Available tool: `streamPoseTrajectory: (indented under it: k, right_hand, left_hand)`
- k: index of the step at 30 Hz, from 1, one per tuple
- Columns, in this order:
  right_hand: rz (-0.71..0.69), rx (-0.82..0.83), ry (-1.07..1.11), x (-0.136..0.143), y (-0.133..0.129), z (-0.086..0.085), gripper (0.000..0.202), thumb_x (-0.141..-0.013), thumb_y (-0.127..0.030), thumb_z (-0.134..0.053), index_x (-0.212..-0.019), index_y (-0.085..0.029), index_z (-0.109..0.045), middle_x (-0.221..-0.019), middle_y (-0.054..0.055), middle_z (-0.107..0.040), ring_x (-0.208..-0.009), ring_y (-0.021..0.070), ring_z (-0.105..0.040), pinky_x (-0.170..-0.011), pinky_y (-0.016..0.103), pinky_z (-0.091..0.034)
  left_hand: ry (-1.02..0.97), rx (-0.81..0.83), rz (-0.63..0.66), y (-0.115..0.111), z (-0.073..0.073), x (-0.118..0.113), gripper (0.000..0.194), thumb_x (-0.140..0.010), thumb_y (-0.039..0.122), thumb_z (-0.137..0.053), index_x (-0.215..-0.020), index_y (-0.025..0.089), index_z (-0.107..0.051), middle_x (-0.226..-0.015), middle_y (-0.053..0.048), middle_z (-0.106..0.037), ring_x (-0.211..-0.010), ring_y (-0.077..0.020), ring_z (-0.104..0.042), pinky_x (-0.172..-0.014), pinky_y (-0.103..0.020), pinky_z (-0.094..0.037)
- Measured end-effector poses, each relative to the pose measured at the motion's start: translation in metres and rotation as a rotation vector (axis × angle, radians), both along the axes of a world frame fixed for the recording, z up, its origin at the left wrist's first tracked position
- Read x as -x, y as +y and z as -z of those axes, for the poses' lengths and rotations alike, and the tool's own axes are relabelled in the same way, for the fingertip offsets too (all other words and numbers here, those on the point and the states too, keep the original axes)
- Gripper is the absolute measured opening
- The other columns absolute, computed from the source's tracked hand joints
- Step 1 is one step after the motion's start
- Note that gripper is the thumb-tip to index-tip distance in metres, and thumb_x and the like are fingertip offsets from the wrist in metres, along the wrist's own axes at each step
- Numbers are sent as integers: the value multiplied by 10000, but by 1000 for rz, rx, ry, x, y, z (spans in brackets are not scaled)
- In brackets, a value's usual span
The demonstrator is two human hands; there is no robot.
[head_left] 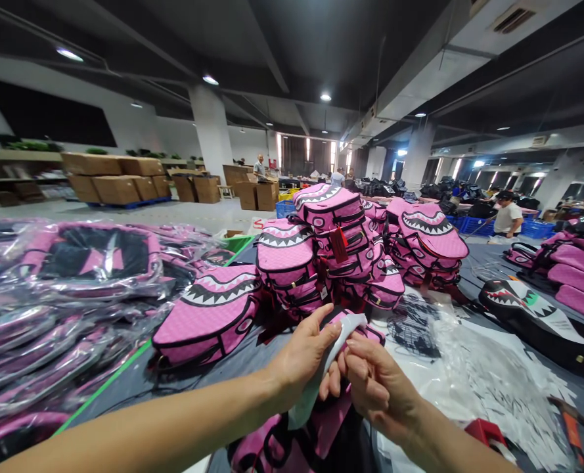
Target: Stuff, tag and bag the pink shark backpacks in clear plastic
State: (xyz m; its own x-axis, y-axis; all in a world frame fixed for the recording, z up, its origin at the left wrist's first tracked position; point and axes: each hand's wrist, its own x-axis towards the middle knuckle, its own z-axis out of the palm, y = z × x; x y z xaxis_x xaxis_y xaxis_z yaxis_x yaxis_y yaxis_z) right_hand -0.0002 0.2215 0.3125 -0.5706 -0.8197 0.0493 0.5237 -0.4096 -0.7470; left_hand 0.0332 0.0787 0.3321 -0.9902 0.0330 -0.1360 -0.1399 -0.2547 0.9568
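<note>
As the left hand [299,353] clasped and the right hand [374,378] pinched a pale, thin, flexible strip [347,327] before a stack of pink-and-black, shark-mouthed fabric bags [332,205], handling it seemed the step, and the next move likely called for steadiness.

We take this for a factory hall, a finishing and packing floor for bags. The heap of pink bags [331,200] tells us so: many alike, with printed shark mouths, stacked on a grey table [119,401]. Left of the heap we see pink bags wrapped in clear plastic [99,289]; right of it, loose plastic sheeting [493,381] and an orange-handled tool [571,433]. Beyond the heap to the left, cardboard boxes [117,189] stand stacked near a thick pillar [210,128]. Beyond it to the right, we make out blue crates [535,228] and a person in a white top [508,218]. Above the heap run dark beams [262,43], a broad duct [429,75] and scattered lamps [326,97].
</note>
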Motion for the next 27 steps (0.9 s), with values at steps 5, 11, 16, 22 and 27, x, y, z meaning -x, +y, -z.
streamPoseTrajectory:
  k: [5, 11, 16, 22, 27]
  right_hand:
    - [-288, 313, -152, 15, -9, 12, 435, -925, -408, -667, -606, -137, -548, -365, -113, -378, -253, -21, -203, -250, 46, -141]
    - [6, 154, -26, 0, 19, 44, 494, -872, -443, -748, -1298, -237, -606, -595, -81, -631, -260, 0, -321, -298, 97, -306]
    - [296, -112, 245, -14, 11, 92, 1148, -768, -600, -801, -1603, -172, -140, -463, -70, -583, -362, 96, -508, -399, 140, -346]
    - [413, -129, 332, -12, -14, 117, 1144, -790, -634, -760, -1600, -134, -125, -427, -102, -499, -345, 112, -455, -421, 199, -359]
    - [437, -135, 330, -11, -22, 118, 1120, -786, -651, -747, -1592, -132, -167, -444, -91, -511, -369, 120, -471, -436, 217, -388]
  left_hand:
    - [30, -11, -3, -4, -1, 1, 697, -681, 667, -757, -1059, 110, -578, -418, 12, -585, -284, -118, -463, -290, -171, -341]
    - [32, 79, 7, -18, -7, -1, 618, -679, 732, -714, -744, 124, -618, -549, -32, -638, -337, -88, -505, -333, -168, -363]
    - [280, 597, -23, -23, -11, -7, 486, -871, 586, -594, -1125, 175, -645, -827, -43, -731, -597, -158, -662, -557, -237, -535]
    - [576, 1753, -59, -28, -4, -10, 597, -873, 48, -359, -1462, 86, -446, -1079, -165, -724, -954, -238, -691, -848, -337, -571]
    - [581, 1926, -89, -38, 10, -6, 699, -796, -50, -340, -1483, 53, -418, -1102, -174, -724, -925, -236, -706, -849, -343, -592]
